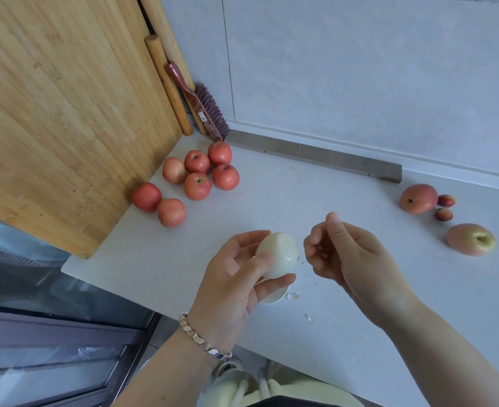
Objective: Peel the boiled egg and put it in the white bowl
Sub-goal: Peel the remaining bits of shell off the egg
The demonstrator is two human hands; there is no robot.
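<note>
My left hand [236, 280] holds a pale boiled egg [279, 254] between thumb and fingers, above the counter. The egg's visible side looks smooth and mostly bare of shell. Just to its right hovers my right hand [348, 257], fingers curled loosely, a short gap away from the egg; whether it pinches a bit of shell I cannot tell. A white bowl [276, 298] peeks out beneath my left hand, mostly hidden. Small shell fragments [293, 296] lie on the counter beside it.
Several red apples [197, 174] cluster at the back left by a leaning wooden board [66, 113], rolling pins and a brush [207, 110]. More fruit [418, 198] lies at the right, including a large apple [471, 239]. The counter's front edge runs diagonally below my hands.
</note>
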